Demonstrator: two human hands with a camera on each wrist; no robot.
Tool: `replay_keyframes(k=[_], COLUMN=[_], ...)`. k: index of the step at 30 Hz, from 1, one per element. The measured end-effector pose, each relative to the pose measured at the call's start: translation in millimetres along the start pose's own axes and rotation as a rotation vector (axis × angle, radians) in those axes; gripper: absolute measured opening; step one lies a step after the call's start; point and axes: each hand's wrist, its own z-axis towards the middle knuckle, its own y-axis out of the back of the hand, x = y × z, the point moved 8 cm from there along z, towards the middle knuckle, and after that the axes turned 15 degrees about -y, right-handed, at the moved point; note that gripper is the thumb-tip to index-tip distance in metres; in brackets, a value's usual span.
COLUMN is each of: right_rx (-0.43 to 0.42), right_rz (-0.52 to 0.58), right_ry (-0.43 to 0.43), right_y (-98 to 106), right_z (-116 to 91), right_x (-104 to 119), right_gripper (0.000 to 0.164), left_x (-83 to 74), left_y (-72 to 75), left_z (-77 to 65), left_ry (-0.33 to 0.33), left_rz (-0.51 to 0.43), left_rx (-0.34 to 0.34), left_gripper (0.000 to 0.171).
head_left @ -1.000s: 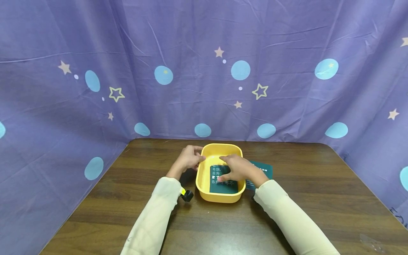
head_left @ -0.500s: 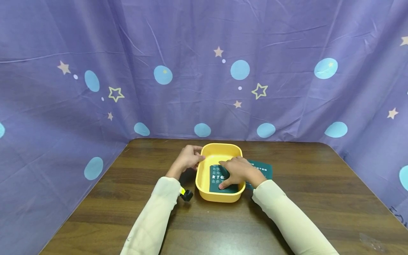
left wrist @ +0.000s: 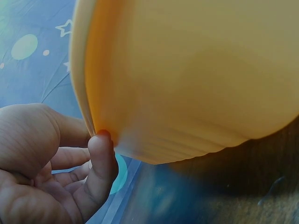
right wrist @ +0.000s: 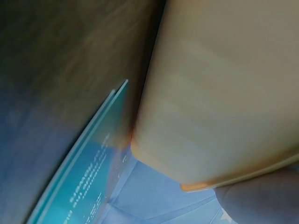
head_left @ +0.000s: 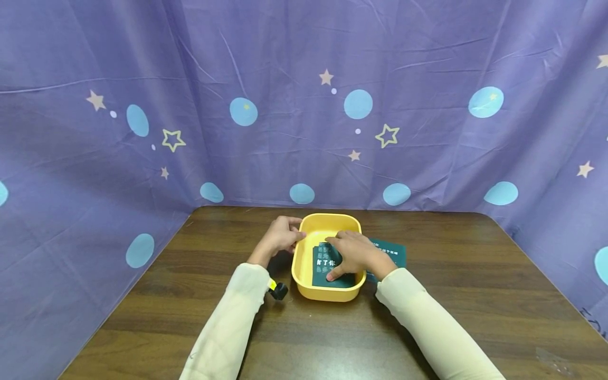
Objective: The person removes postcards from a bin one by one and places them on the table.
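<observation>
A yellow plastic box (head_left: 328, 294) stands on the table, its side filling much of the left wrist view. My left hand (head_left: 284, 235) pinches its left rim, thumb on one side and fingers on the other. Inside lie dark green cards (head_left: 325, 257) with white characters, the upper one slightly offset from the one beneath. My right hand (head_left: 356, 252) reaches over the right rim and grips the upper card, thumb near its front edge and fingers toward its far edge; the fingertips are partly hidden. Beside the box, more green cards (head_left: 395, 252) lie partly under my right wrist.
The brown wooden table (head_left: 204, 322) has rounded far corners. A purple curtain (head_left: 285, 153) with stars and blue spots hangs behind it. A small black device (head_left: 279, 291) with a yellow strap is at the left wrist. Something clear and shiny (head_left: 553, 361) lies at the right front.
My right hand has lowered and widened over the cards in the box, its thumb moving toward the front. The upper card has shifted slightly away. The left hand stays at the rim.
</observation>
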Motion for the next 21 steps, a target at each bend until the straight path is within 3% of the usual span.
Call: replay_keyframes(k=[12, 21], right_rx=[-0.061, -0.106], right_rz=[0.083, 0.199], right_ry=[-0.019, -0.012], right_y=[7.4, 14.7], right_z=[0.1, -1.1], right_x=[-1.5, -4.2], right_gripper=[0.106, 0.084], left_x=[1.8, 2.2], left_y=[0.3, -0.3], left_z=[0.9, 0.7], left_ry=[0.004, 0.006], left_rz=[0.009, 0.005], left_rx=[0.001, 0.005], left_gripper=[0.049, 0.049])
